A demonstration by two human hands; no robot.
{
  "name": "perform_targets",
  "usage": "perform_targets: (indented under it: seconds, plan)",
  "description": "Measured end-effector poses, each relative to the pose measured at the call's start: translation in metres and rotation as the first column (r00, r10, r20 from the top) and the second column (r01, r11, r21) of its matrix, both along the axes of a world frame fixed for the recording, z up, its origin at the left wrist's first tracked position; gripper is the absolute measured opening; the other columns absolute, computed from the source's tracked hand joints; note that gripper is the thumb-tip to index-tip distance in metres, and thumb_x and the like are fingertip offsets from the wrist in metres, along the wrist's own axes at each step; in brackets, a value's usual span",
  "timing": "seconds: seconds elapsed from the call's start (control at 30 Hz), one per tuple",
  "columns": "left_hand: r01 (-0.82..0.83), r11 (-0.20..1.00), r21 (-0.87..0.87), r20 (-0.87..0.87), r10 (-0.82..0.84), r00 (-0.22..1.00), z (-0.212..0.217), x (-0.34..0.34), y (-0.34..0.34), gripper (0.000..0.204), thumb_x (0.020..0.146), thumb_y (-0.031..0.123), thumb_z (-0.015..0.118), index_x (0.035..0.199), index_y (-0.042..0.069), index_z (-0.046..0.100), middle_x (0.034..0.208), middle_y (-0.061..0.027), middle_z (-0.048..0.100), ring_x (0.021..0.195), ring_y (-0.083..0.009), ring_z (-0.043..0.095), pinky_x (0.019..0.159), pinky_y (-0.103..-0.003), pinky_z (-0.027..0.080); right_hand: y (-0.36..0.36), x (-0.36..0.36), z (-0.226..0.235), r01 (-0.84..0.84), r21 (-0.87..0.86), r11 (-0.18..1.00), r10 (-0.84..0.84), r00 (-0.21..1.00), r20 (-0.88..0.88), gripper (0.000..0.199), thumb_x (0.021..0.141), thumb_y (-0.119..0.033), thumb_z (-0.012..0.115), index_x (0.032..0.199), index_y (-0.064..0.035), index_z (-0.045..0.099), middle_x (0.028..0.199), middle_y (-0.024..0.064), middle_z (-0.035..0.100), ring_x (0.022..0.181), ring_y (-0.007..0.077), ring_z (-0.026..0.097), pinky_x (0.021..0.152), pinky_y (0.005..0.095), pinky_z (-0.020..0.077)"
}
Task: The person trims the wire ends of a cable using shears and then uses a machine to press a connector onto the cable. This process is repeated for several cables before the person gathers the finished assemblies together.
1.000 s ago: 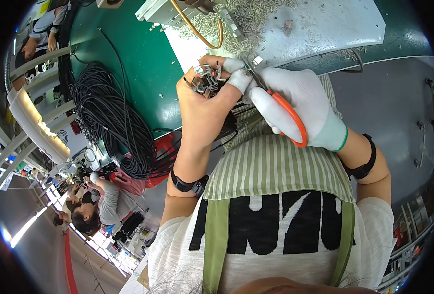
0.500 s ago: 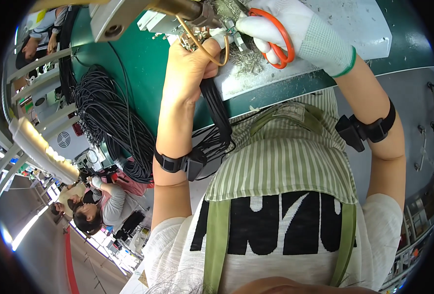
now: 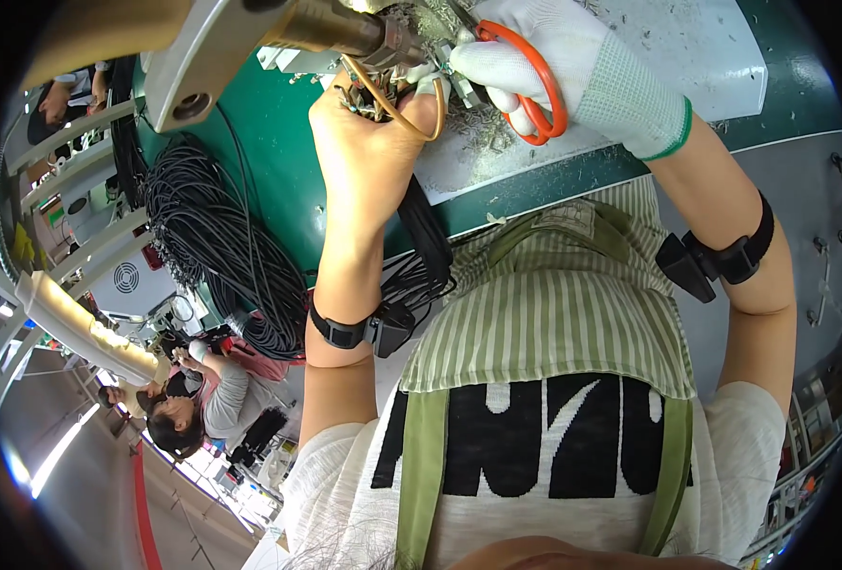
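My bare left hand (image 3: 369,142) is closed around a bundle of black cables (image 3: 426,233), which hangs below it over the table edge. Small metallic cable ends (image 3: 364,97) stick out by its fingers, and a white cover shows on the thumb tip. In a white knitted glove, my right hand (image 3: 583,81) grips scissors by their red handles (image 3: 556,100). The gloved fingertips are close to the left thumb, beside a small metal block (image 3: 468,92). A curved brass-coloured rod (image 3: 407,122) passes in front of my left hand. The scissor blades are mostly hidden.
A metal machine arm (image 3: 202,62) reaches over the green table (image 3: 274,128) from the upper left. Many clippings (image 3: 483,133) lie on a white sheet (image 3: 673,47). A big heap of black cables (image 3: 217,223) sits at the left. Other people (image 3: 236,389) work beyond a rack.
My left hand has turned slightly, with its wrist and forearm a little further right. The right hand with the scissors has shifted slightly. The view has tilted a little, and the machine arm appears lower.
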State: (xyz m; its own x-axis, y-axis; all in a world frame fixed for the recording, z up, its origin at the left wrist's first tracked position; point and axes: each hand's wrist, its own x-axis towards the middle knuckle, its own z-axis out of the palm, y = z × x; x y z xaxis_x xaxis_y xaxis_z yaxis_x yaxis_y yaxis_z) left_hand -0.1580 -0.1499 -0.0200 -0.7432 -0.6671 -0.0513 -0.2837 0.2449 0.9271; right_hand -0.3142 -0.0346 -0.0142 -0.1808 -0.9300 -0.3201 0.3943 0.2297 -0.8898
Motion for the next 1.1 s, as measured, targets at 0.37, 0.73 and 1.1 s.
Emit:
perform_targets:
  seconds: [0.37,0.73,1.1]
  plan:
    - [-0.042,0.998,-0.038,-0.008,0.042,0.999,0.002,-0.005,0.01,0.014,0.073,0.003,0.069,0.085,0.0,0.062,0.073,0.0005,0.062,0.066,-0.0052,0.054,0.06,-0.022,0.045,0.004,-0.006,-0.002,-0.015,0.005,1.0,0.014,1.0,0.019,0.023,0.086,-0.017,0.064,0.079,0.0048,0.06,0.057,0.0074,0.057,0.047,0.0149,0.057,0.044,0.0264,0.0444]
    - [-0.034,0.999,-0.028,-0.006,0.034,0.999,0.001,-0.004,0.009,0.005,0.08,0.003,0.064,0.081,0.0,0.06,0.067,-0.0008,0.06,0.058,-0.006,0.053,0.054,-0.021,0.043,0.002,-0.003,-0.002,-0.002,0.002,1.0,0.002,1.0,0.024,0.023,0.086,-0.018,0.063,0.077,0.0037,0.06,0.057,0.0068,0.057,0.047,0.0145,0.056,0.045,0.0261,0.0443]
    - [-0.124,0.919,0.375,-0.121,0.181,0.976,0.005,0.048,0.01,0.009,0.09,0.007,0.058,0.084,0.001,0.058,0.067,-0.0013,0.059,0.056,-0.007,0.053,0.05,-0.02,0.041,0.078,-0.002,0.012,0.078,0.124,0.989,0.018,0.775,-0.631,0.024,0.09,-0.025,0.058,0.084,-0.0012,0.057,0.055,0.0039,0.052,0.046,0.0099,0.052,0.045,0.0256,0.0412]
